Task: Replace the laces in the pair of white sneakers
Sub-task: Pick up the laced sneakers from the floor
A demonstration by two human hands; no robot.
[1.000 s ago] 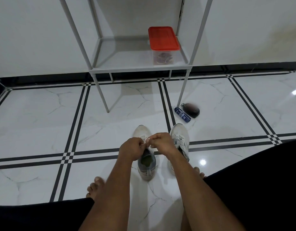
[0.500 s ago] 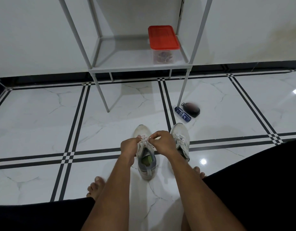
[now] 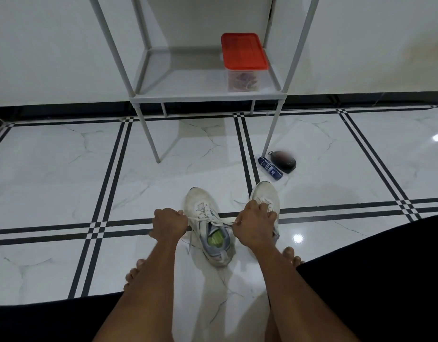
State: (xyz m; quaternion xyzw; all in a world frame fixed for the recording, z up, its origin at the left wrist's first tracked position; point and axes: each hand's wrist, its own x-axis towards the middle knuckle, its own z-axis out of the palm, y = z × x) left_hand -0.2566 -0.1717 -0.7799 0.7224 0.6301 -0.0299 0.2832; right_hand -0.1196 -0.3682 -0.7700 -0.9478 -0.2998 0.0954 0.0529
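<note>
Head view shows our left hand [image 3: 169,224] and right hand [image 3: 255,224] each pinching 1 end of the lace [image 3: 214,220] across the left sneaker [image 3: 208,225], on the floor [image 3: 65,169] beside the right sneaker [image 3: 266,196]. We should pull both ends evenly outward, keeping that shoe flat.

1. My left hand [image 3: 168,224] grips one end of the white lace [image 3: 214,219], pulled out to the left of the left sneaker [image 3: 208,227].
2. My right hand [image 3: 253,227] pinches the other end, partly covering the right sneaker [image 3: 266,193].
3. The lace runs taut between both hands across the left sneaker's opening; a loose strand hangs down its left side.
4. Both sneakers stand on the tiled floor [image 3: 52,169], toes pointing away from me.
5. Beyond them, a blue tube [image 3: 270,168] lies touching a dark round object [image 3: 284,161].
6. A red-lidded container [image 3: 243,60] sits on the grey rack [image 3: 208,97].
</note>
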